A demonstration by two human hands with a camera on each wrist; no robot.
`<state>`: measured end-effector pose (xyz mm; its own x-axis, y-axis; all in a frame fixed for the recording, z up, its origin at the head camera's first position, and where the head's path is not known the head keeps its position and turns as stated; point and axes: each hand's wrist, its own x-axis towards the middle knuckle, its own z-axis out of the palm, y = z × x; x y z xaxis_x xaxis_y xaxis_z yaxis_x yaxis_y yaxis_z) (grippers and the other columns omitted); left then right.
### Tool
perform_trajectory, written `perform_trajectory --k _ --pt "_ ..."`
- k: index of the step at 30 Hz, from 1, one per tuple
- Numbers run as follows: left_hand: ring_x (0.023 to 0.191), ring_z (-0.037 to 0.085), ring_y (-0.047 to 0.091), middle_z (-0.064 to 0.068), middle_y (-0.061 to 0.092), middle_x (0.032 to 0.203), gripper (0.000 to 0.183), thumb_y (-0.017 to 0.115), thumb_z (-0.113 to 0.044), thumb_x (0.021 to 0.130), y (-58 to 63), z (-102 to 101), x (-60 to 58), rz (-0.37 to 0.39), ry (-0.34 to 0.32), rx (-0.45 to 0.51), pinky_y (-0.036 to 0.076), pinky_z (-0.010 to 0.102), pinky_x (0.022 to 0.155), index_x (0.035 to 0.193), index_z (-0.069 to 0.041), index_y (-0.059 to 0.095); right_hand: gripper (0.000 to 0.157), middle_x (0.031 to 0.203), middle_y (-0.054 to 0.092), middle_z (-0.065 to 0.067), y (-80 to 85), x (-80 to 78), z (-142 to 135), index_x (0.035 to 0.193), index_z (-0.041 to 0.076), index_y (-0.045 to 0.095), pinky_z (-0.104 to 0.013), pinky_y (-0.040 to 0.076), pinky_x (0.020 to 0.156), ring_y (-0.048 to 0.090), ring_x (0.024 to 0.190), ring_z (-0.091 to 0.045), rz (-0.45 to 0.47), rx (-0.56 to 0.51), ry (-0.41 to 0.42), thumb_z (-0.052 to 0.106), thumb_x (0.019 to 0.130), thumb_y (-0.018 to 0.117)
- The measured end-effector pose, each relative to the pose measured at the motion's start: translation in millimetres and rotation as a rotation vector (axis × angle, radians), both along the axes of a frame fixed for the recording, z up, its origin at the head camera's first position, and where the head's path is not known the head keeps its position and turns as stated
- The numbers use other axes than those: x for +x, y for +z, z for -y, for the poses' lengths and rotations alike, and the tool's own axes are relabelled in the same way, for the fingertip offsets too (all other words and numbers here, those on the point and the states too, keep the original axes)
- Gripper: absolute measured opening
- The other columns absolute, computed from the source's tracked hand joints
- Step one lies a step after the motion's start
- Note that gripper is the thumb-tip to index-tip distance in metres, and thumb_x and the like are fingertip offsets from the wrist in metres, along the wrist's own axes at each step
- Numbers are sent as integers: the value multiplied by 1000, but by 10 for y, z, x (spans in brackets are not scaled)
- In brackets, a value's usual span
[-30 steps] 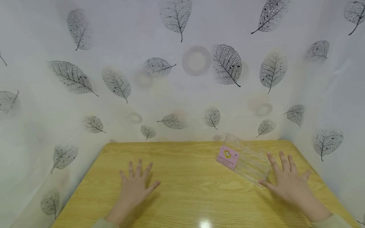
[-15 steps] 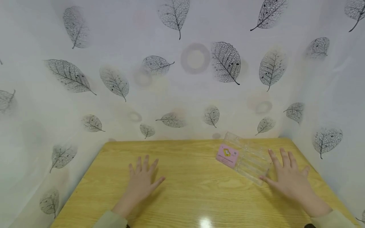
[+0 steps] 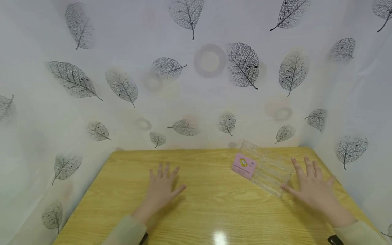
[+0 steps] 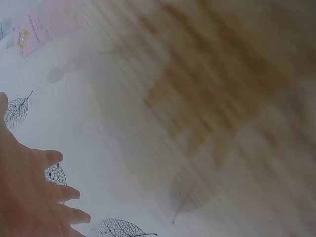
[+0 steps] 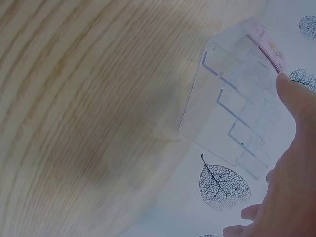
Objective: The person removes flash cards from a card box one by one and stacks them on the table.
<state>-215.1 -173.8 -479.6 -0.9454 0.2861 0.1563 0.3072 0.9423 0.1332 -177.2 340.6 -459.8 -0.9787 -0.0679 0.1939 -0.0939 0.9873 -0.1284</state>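
A clear plastic case (image 3: 272,175) with molded compartments lies slanted at the back right of the table, a pink card (image 3: 244,166) printed "pencil sharpener" at its left end. Beside its right edge is my right hand (image 3: 318,192), fingers spread, thumb and index fingertips right at that edge. The right wrist view has the thumb (image 5: 291,94) overlapping the compartmented case (image 5: 237,98). My left hand (image 3: 162,190) is over the left half of the table with spread, straight fingers, holding nothing. Part of the same left hand (image 4: 29,192) enters the left wrist view.
The wood-grain table (image 3: 211,204) ends at a white leaf-printed covering (image 3: 190,95), which rises behind it and along both sides. A bright light reflection shows near the table's front middle. Pale sleeves (image 3: 127,231) cover both forearms.
My left hand has moved right and slightly forward, its fingers still spread. The right hand has shifted slightly right and forward beside the case, which stays in place. The head view has tilted slightly.
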Motion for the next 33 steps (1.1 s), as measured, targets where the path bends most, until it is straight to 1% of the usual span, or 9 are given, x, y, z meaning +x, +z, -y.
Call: perform_trajectory --k 3,5,6,9,12,17,23,29,33 --pt "158 56 22 28 27 171 81 55 -67 101 -7 -54 -37 1 -19 -2 8 82 124 163 -18 42 113 168 5 -42 14 -11 -22 171 19 -7 -102 6 94 16 145 -72 17 18 -5 72 96 60" --pt "158 56 23 28 28 171 80 55 -67 101 -7 -87 -64 -6 -34 -2 10 81 124 162 -17 43 114 167 7 -43 38 -20 -23 171 18 -7 -102 7 94 18 145 -73 32 27 -10 73 96 60" --pt "158 56 21 28 27 171 80 56 -66 101 17 -109 -74 7 -39 3 10 81 124 163 -17 43 114 167 7 -44 49 -23 -23 171 17 -7 -102 8 95 17 145 -73 43 28 -11 73 96 59" --pt "159 55 18 28 24 172 80 54 -66 102 41 -177 -109 14 -61 11 9 79 125 163 -16 42 115 166 7 -44 72 -30 -23 170 15 -6 -101 9 96 18 144 -73 54 28 -15 74 96 59" --pt "161 54 14 27 19 174 82 53 -68 102 57 -262 -156 33 -81 16 6 76 128 165 -17 38 115 165 7 -45 72 -44 -35 170 13 -5 -101 10 96 18 144 -73 52 31 -14 74 96 58" --pt "163 50 13 24 16 176 85 49 -70 103 58 -422 -246 41 -108 1 6 73 129 167 -18 32 116 164 9 -47 49 -73 -73 170 10 -4 -101 11 95 19 144 -72 36 42 -13 74 96 59" --pt "162 49 18 26 20 174 84 45 -70 104 55 -612 -371 16 -144 -16 11 71 130 167 -16 32 115 163 9 -47 49 -92 -116 170 9 -3 -101 12 94 16 144 -73 37 36 -21 72 96 59" --pt "162 49 19 27 22 174 84 41 -72 105 77 -760 -475 9 -151 -45 14 69 131 167 -16 33 115 162 15 -46 70 -109 -136 170 7 2 -101 17 93 21 144 -71 11 60 -23 74 95 59" --pt "160 50 24 26 26 172 82 43 -71 104 96 -844 -544 4 -150 -45 16 69 130 166 -17 34 116 161 17 -46 90 -123 -143 170 7 3 -101 18 94 23 143 -71 12 67 -29 76 95 58"
